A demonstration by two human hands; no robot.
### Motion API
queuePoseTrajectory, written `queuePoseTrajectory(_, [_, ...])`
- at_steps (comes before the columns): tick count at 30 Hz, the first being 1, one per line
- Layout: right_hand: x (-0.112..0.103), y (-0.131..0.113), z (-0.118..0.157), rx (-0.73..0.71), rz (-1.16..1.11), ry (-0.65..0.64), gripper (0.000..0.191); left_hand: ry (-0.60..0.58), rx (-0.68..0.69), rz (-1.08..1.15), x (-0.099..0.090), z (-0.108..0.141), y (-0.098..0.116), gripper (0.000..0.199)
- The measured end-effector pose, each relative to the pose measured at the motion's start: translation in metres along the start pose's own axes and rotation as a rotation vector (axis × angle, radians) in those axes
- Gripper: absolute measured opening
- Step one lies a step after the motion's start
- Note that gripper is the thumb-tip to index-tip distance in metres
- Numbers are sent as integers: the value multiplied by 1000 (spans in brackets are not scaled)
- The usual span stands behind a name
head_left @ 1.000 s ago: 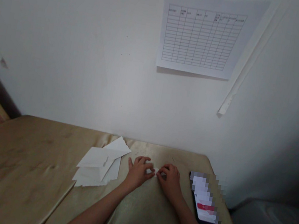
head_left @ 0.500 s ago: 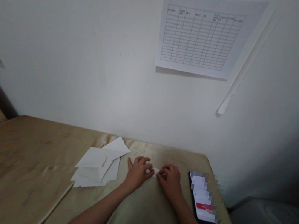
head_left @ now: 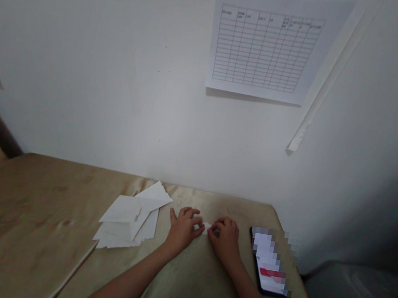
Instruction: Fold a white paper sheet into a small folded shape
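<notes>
A small piece of white paper [head_left: 206,228] is held just above or on the tan-covered table [head_left: 194,290]; which of the two I cannot tell. On its left side, my left hand [head_left: 183,228] pinches it between thumb and forefinger, the other fingers raised and spread. My right hand [head_left: 225,234] grips the opposite side in a pinch, its remaining fingers curled. The fingertips partly cover the paper, so its exact shape is hidden. Left of my left hand lies a loose pile of white paper sheets [head_left: 122,210], overlapping at different angles.
A phone [head_left: 268,267] with a lit, partly blurred screen lies right of my right hand. The table's far edge meets a white wall [head_left: 115,104], where a printed table sheet [head_left: 265,48] hangs. A dark rounded object [head_left: 361,293] stands beyond the table's right edge.
Both hands keep their pinch on the small paper with hardly any motion. The whole view has shifted very slightly.
</notes>
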State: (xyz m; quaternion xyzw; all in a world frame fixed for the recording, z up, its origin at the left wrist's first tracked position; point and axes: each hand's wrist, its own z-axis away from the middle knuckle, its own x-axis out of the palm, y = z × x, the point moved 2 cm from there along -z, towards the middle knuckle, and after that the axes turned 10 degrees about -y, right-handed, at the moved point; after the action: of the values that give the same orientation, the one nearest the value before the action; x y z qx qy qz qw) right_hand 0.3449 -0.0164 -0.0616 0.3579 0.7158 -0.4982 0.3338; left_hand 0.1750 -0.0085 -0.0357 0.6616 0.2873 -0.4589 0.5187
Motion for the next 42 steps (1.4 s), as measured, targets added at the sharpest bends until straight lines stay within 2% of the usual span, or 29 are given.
queuePoseTrajectory(6, [1,-1,0,26,-40,44,9,0,-3,11,3,-2,-1,5])
queuePoseTrajectory(8, [2,0,1,37,-33,26,2,1,-2,19,4,-2,-1,6])
queuePoseTrajectory(12, [2,0,2,-10,0,-14,11,13,17,16,5,-1,-2,8])
queuePoseTrajectory(23, [-8,-3,0,-20,-17,-70,11,-19,0,33,4,-3,-2,13])
queuePoseTrajectory(32, [-15,-5,-6,79,-61,-225,18,-79,-25,62,5,-11,-10,10])
queuePoseTrajectory(42, [-19,10,-9,30,-129,-329,29,-146,29,62,7,-16,-22,17])
